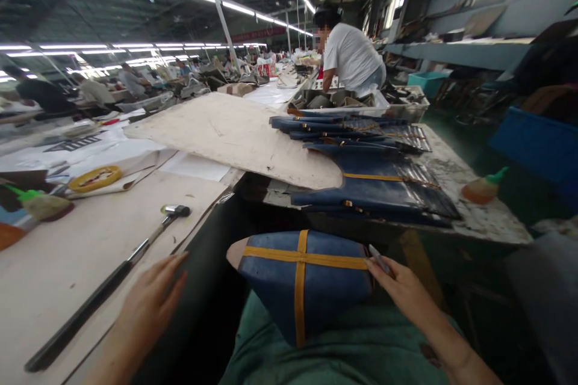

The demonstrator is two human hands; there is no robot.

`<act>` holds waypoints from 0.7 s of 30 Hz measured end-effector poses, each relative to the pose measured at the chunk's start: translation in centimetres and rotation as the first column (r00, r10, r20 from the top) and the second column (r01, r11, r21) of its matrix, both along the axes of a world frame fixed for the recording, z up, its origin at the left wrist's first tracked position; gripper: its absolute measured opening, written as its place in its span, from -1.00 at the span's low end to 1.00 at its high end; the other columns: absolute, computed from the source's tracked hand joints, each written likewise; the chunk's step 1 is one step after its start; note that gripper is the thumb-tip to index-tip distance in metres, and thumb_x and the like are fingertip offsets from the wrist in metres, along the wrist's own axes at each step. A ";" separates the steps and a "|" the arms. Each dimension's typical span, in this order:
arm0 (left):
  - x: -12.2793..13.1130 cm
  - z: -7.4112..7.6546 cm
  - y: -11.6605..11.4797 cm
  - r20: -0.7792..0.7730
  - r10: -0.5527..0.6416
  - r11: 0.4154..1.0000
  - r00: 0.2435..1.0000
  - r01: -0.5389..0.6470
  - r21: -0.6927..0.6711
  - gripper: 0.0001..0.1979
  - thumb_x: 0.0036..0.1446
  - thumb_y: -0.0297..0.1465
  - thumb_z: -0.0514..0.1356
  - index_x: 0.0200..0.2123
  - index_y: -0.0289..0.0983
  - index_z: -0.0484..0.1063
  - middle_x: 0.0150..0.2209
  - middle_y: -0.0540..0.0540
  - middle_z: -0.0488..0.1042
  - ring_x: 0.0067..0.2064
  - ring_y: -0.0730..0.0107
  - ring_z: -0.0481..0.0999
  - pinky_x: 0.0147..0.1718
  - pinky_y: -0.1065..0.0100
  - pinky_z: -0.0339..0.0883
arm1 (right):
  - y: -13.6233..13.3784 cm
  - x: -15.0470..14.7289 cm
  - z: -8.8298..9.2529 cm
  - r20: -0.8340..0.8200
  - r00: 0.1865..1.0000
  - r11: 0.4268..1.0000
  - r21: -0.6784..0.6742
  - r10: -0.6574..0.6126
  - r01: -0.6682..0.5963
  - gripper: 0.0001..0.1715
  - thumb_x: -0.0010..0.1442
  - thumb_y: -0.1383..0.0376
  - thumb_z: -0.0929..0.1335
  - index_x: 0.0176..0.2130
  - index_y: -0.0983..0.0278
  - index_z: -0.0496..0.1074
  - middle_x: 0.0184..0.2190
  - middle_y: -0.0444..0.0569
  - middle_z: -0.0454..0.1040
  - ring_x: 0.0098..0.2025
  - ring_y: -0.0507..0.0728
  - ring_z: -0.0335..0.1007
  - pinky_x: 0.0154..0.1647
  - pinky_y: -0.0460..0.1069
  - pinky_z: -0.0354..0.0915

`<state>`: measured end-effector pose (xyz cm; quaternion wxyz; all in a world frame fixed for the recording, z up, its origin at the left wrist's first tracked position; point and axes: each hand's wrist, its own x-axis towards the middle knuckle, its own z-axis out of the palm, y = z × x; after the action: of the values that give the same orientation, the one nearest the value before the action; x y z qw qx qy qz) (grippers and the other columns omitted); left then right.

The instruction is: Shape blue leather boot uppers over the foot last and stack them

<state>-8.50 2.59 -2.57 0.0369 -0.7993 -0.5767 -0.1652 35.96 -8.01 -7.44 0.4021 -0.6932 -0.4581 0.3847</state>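
Note:
A blue shoe upper point(302, 280) with crossed yellow bands sits on my lap, on green cloth. My right hand point(401, 292) touches its right edge, fingers closed round a thin grey pen-like tool point(378, 258). My left hand point(151, 301) lies flat on the edge of the pale worktable point(90, 252), fingers stretched out and holding nothing. A long-handled hammer point(112, 277) lies on the table just left of that hand.
A stack of blue uppers point(374, 180) and a pale board point(244, 135) lie on the bench ahead. A glue bottle point(483, 187) stands at its right edge, another point(38, 203) at far left beside a tape roll point(94, 178). A person in white point(352, 57) works beyond.

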 end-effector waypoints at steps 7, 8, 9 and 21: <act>9.0 -4.5 -0.7 -0.003 -0.248 0.967 0.969 0.248 0.057 -0.62 0.22 -0.21 -0.02 0.00 -0.16 0.43 -0.03 -0.11 0.49 -0.03 0.18 0.46 -0.03 0.18 0.32 | 0.5 -0.7 -0.2 0.044 0.999 1.000 0.010 -0.007 0.007 -0.48 0.08 -0.07 0.24 -0.47 0.32 0.42 -0.53 -0.09 0.42 -0.40 0.12 0.36 -0.34 -0.04 0.25; 9.0 -4.8 -0.6 -0.013 -0.251 0.966 0.968 0.252 0.065 -0.63 0.22 -0.21 -0.01 0.00 -0.15 0.43 -0.03 -0.10 0.50 -0.04 0.17 0.47 -0.04 0.17 0.32 | 0.5 -0.9 -0.2 0.050 0.999 1.000 0.012 -0.016 0.016 -0.48 0.08 -0.07 0.24 -0.47 0.32 0.41 -0.54 -0.10 0.40 -0.42 0.10 0.35 -0.36 -0.05 0.24; 8.8 -4.9 -0.6 -0.025 -0.252 0.965 0.967 0.253 0.063 -0.63 0.21 -0.21 0.00 0.00 -0.13 0.43 -0.03 -0.10 0.50 -0.05 0.16 0.47 -0.05 0.16 0.32 | 0.5 -1.0 -0.2 0.048 0.999 1.000 0.014 -0.024 0.024 -0.48 0.08 -0.07 0.24 -0.47 0.32 0.41 -0.55 -0.11 0.40 -0.43 0.09 0.34 -0.38 -0.06 0.24; 5.5 -7.5 1.0 0.575 0.109 0.992 0.811 -0.054 -0.112 -0.51 0.08 -0.01 0.04 -0.03 -0.17 0.39 0.04 -0.15 0.41 0.13 0.07 0.34 0.13 0.08 0.21 | 0.8 -1.4 3.4 0.098 0.994 0.995 0.088 0.042 -0.051 -0.57 0.09 -0.01 0.26 -0.50 0.28 0.37 -0.56 -0.12 0.38 -0.45 0.08 0.31 -0.44 -0.09 0.22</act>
<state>-2.98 3.63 -10.09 -0.1696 -0.6861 -0.6012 -0.3730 34.55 -7.20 -4.00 0.4013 -0.6812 -0.5098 0.3391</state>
